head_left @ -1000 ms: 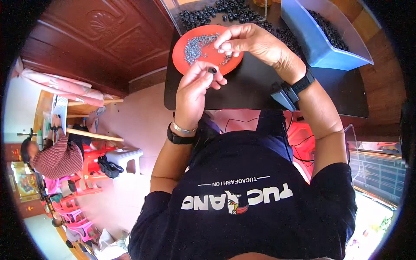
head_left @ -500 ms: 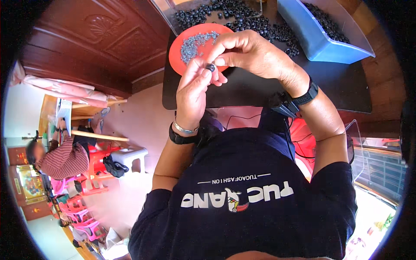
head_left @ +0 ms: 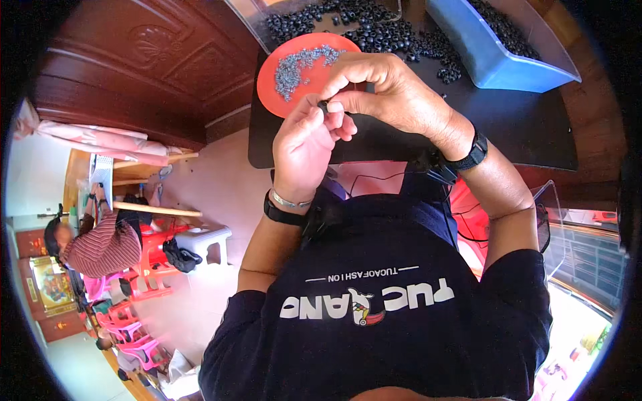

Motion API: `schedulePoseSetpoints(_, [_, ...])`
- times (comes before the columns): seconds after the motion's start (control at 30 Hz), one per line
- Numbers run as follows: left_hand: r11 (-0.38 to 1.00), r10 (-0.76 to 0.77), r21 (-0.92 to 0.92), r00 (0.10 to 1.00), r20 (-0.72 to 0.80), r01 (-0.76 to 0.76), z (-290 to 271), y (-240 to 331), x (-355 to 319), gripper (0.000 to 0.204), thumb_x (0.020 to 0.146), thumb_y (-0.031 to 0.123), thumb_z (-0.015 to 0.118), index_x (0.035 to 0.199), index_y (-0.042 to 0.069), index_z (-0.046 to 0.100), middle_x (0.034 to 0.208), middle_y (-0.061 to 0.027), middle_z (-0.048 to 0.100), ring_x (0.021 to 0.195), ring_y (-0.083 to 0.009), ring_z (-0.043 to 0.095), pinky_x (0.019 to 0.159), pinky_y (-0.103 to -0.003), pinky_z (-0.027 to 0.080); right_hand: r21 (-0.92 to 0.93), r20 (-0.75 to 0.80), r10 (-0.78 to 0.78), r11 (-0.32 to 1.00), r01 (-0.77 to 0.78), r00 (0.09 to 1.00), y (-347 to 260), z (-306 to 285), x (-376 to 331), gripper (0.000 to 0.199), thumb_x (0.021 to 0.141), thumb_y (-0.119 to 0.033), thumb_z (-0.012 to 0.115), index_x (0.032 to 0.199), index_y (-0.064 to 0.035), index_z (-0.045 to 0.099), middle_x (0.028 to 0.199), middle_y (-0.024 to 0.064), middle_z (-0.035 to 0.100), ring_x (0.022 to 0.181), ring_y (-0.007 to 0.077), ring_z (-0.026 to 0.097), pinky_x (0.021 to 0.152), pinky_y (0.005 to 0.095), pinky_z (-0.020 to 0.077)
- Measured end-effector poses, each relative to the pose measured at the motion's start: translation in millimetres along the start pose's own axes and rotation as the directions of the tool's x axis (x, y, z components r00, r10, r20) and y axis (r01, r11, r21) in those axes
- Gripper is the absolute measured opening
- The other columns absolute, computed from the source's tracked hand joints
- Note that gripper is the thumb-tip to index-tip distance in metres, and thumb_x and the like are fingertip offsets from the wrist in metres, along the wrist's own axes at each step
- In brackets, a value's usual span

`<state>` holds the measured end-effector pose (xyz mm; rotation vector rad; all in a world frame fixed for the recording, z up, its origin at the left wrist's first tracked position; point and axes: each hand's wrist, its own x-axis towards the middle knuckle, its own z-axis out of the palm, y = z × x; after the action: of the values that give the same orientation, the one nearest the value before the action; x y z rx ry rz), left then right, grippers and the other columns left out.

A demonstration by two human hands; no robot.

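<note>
Between the thumb and fingers of my left hand [head_left: 302,142] sits a small round black part [head_left: 324,105], pinched near the front of the table. My right hand [head_left: 391,90] meets it there, thumb and forefinger closed together at the part; whether they hold some smaller piece is hidden. Just beyond the hands lies a red plate [head_left: 269,93] with many tiny grey metallic pieces [head_left: 289,75] spread over it. Loose black ring-like parts [head_left: 381,35] are heaped behind the plate and my right hand.
A blue bin [head_left: 491,60] of small black parts stands at the far right of the dark table [head_left: 528,127]. A clear tray edge borders the heap. Off to the left, a person in a striped top [head_left: 103,250] sits near stools [head_left: 204,240].
The black part has turned between my fingers, and my right thumb and forefinger have come closer onto it. Both hands stay at nearly the same place.
</note>
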<state>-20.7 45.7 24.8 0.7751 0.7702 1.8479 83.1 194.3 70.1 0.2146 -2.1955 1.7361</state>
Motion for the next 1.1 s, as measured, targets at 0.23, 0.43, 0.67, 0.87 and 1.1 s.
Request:
schedulePoseSetpoints(0.23, [0.99, -0.014, -0.139, 1.0, 0.015, 0.016, -4.9, -5.7, -2.0, 0.018, 0.095, 0.023, 0.047, 0.103, 0.007, 0.052, 0.096, -0.0071, 0.059, 0.088, -0.0212, 0.059, 0.08, -0.033, 0.044, -0.167, -0.17, -0.175, 0.975, 0.147, 0.97, 4.9, 7.2, -9.1, 0.021, 0.079, 0.001, 0.07, 0.099, -0.0012, 0.064, 0.091, 0.0052, 0.063, 0.078, 0.0131, 0.063, 0.069, 0.0265, 0.0531])
schedulePoseSetpoints(0.43, [0.995, -0.001, -0.101, 0.999, -0.049, -0.004, -2.3, -5.7, -0.2, 0.019, 0.095, 0.02, 0.047, 0.105, 0.005, 0.052, 0.106, -0.007, 0.058, 0.091, -0.0164, 0.056, 0.079, -0.032, 0.044, -0.298, -0.155, -0.236, 0.937, 0.183, 0.959, 10.0, 11.9, -6.5, 0.023, 0.076, 0.0, 0.073, 0.098, -0.004, 0.066, 0.092, 0.0044, 0.063, 0.085, 0.015, 0.061, 0.076, 0.0286, 0.0505])
schedulePoseSetpoints(0.67, [0.998, 0.042, -0.037, 0.997, -0.063, -0.044, -11.7, -11.4, -1.4, 0.019, 0.095, 0.019, 0.046, 0.106, 0.004, 0.052, 0.107, -0.0075, 0.058, 0.091, -0.0159, 0.057, 0.077, -0.031, 0.045, -0.193, -0.121, -0.124, 0.976, 0.099, 0.985, 17.6, 13.4, -5.2, 0.023, 0.077, 0.002, 0.07, 0.099, -0.0047, 0.066, 0.095, 0.0044, 0.062, 0.088, 0.0159, 0.061, 0.078, 0.0289, 0.0497])
schedulePoseSetpoints(0.87, [0.993, 0.005, -0.119, 1.0, -0.006, -0.005, -15.7, -12.9, -3.0, 0.025, 0.097, 0.023, 0.043, 0.108, 0.003, 0.052, 0.098, -0.0092, 0.061, 0.088, -0.0209, 0.061, 0.077, -0.032, 0.046, 0.012, -0.055, -0.001, 1.0, 0.002, 0.999, 20.0, 9.7, -6.7, 0.023, 0.081, 0.002, 0.067, 0.103, -0.0042, 0.066, 0.103, 0.0062, 0.061, 0.091, 0.0158, 0.06, 0.078, 0.0291, 0.0501])
schedulePoseSetpoints(1.1, [0.999, -0.016, 0.033, 0.999, -0.034, 0.017, -19.3, -8.9, -10.0, 0.033, 0.096, 0.023, 0.043, 0.113, -0.004, 0.051, 0.099, -0.0116, 0.06, 0.086, -0.0215, 0.061, 0.077, -0.032, 0.047, -0.04, -0.021, -0.081, 0.996, 0.08, 0.996, 21.7, 11.7, -6.9, 0.018, 0.082, 0.0, 0.065, 0.101, -0.0016, 0.066, 0.101, 0.0087, 0.061, 0.09, 0.0183, 0.06, 0.077, 0.0313, 0.0506])
